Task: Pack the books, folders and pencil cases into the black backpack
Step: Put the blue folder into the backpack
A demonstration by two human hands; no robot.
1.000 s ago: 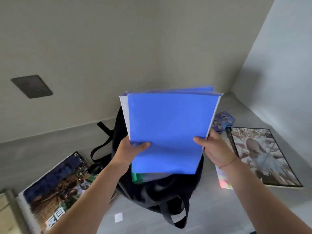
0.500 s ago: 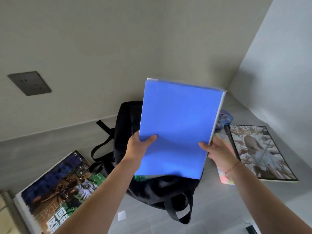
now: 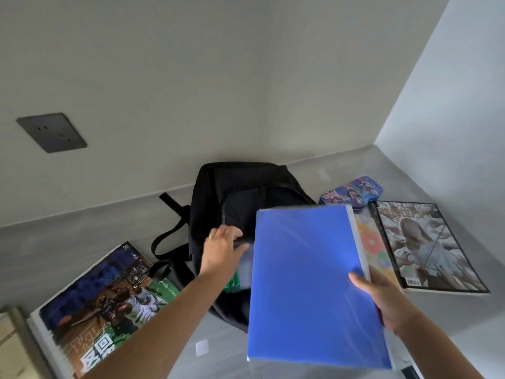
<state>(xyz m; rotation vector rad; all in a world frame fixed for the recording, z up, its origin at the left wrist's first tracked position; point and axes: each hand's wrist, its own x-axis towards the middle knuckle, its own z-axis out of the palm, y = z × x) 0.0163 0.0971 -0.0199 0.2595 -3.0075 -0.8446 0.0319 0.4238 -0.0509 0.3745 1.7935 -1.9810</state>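
The black backpack [image 3: 240,198] stands open in the middle of the grey desk, with a green item [image 3: 231,283] showing in its mouth. My left hand [image 3: 222,248] grips the front rim of the opening. My right hand [image 3: 382,299] holds a blue folder [image 3: 308,283] by its right edge, in front of the bag and to its right. A large magazine [image 3: 103,294] lies left of the bag. On the right lie another magazine [image 3: 426,247], a flowered folder [image 3: 374,247] and a blue pencil case [image 3: 352,191].
Walls close the desk at the back and right, meeting in a corner behind the bag. A dark wall socket [image 3: 52,132] sits at upper left. Backpack straps [image 3: 169,236] trail to the left. A small white sticker [image 3: 202,347] lies on the desk near the front.
My left hand let go of the blue folder and moved to the backpack's rim. The folder came down and to the right, held by my right hand alone.
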